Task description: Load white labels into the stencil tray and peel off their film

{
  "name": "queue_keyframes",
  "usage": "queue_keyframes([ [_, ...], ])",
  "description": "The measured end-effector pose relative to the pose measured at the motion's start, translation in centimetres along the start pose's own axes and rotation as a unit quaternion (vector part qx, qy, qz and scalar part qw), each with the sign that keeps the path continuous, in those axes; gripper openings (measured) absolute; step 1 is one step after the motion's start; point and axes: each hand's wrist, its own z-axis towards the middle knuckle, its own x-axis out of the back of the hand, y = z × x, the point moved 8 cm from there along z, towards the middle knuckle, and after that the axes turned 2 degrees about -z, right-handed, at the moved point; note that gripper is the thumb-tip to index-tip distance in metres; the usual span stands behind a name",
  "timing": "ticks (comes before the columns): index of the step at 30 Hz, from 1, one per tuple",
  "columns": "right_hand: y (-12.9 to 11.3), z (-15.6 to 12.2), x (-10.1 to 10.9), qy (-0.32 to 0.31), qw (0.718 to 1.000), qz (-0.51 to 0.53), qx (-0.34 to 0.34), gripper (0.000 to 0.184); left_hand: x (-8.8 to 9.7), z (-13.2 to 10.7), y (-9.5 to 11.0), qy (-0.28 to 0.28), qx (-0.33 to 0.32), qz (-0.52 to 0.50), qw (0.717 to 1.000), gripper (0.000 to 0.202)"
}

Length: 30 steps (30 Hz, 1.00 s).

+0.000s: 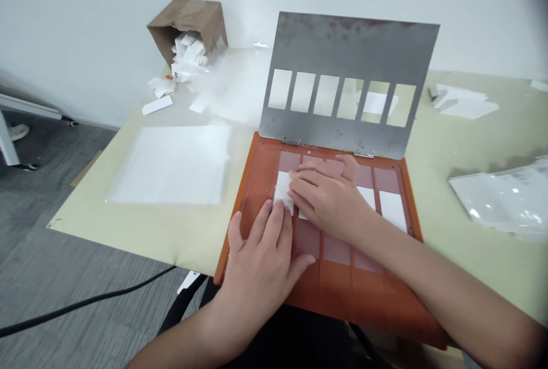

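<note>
An orange tray-like frame point(334, 289) with several shallow slots lies at the table's front edge. Its hinged grey metal plate point(342, 41), cut with a row of rectangular windows, stands raised at the back. In the leftmost slot sits a white card point(282, 186). My left hand point(263, 246) rests its stretched fingertips on the near end of this card, thumb spread to the side. My right hand point(327, 192) lies over the slots from the right, its fingertips at the card's right edge. Another white card point(393, 210) occupies the rightmost slot; cards between are partly hidden under my right hand and forearm.
Left of the frame lies a stack of white sheets point(171, 163). A cardboard box point(214, 21) on its side spills white pieces point(188, 52) at the back. To the right are white cards point(464, 101) and clear plastic-wrapped packs point(505, 198). A black cable point(94, 300) hangs below the table.
</note>
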Motion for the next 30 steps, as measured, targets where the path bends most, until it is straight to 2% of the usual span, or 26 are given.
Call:
queue_keyframes([
  [7,-0.1,0.1,0.2,-0.003,1.000,-0.009,-0.002,0.028,0.0,-0.5,1.1,-0.021,-0.007,-0.002,1.000,0.060],
  [21,-0.3,0.1,0.2,0.011,1.000,-0.016,0.019,0.023,-0.4,-0.2,0.9,-0.036,0.006,0.042,0.998,0.064],
  [30,0.1,0.1,0.2,0.012,1.000,-0.003,-0.013,0.019,-0.8,-0.1,1.1,-0.047,0.005,0.048,0.998,0.067],
])
